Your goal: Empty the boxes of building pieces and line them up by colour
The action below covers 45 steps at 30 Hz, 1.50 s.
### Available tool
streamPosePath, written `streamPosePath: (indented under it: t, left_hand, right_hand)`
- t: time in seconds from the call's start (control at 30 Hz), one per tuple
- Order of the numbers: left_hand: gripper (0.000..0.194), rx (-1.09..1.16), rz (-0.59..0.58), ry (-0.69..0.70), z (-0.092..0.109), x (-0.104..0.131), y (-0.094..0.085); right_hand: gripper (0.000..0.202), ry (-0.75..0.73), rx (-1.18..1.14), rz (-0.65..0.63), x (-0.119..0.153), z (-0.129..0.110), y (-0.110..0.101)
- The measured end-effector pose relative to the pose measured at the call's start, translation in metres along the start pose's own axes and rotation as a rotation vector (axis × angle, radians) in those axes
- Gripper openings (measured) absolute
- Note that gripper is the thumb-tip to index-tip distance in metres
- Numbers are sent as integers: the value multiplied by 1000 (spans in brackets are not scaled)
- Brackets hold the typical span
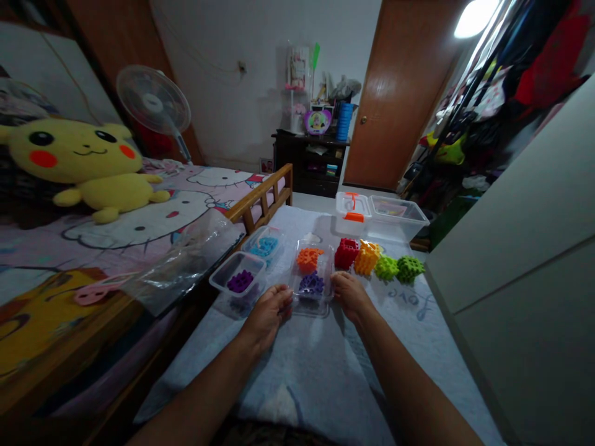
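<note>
A clear plastic container [312,305] lies before me, held at its two near sides. Within its outline are orange interlocking pieces [308,259] and a bluish-purple cluster of pieces [311,284]. My left hand [273,308] closes its fingers on the left edge, and my right hand [349,293] pinches the right edge. Left of it stand a clear box [218,284] with dark purple pieces [240,282] and another box [280,240] with blue pieces [264,246]. To the right, a red block [346,253], a yellow block [367,257], a lime block [387,267] and a green block [409,269] form a row.
Two lidded-style clear bins [398,212] sit at the cloth's far right, one with orange latches [354,217]. A wooden bed rail [260,199] borders the left side, with a plastic bag [186,263] beside it. A white cabinet [520,266] bounds the right.
</note>
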<state>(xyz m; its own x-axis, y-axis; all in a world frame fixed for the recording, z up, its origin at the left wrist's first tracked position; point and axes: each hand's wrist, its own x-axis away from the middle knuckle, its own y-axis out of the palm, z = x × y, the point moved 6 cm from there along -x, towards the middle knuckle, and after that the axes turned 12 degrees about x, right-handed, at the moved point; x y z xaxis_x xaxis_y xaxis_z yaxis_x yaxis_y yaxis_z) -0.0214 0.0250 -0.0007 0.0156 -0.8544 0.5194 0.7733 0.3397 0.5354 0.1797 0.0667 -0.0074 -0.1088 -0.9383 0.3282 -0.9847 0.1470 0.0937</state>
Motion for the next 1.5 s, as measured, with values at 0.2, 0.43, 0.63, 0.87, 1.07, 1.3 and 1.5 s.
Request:
streamPosePath:
  t: [0.2, 0.43, 0.63, 0.87, 1.07, 1.3, 1.5]
  left_hand:
    - [9, 143, 22, 13, -7, -16, 15]
    - [13, 284, 30, -48, -12, -39, 37]
    - [14, 321, 20, -19, -16, -53, 48]
    - [19, 331, 35, 53, -14, -74, 66]
    - [20, 321, 51, 108, -7, -94, 78]
    - [17, 296, 84, 167, -1, -111, 85]
    - [18, 270, 108, 195, 5, -123, 88]
  right_hand:
    - [20, -47, 11, 52, -25, -5, 14]
    - [29, -97, -23, 73, -40, -7, 26]
    - [37, -108, -16, 110, -22, 7, 24]
    - [39, -99, -72, 105, -31, 7, 30]
    - [34, -100, -163, 89, -49, 3, 37]
    - [37, -98, -205, 45, -61, 2, 43]
    - [38, -57, -159, 40, -56, 1, 43]
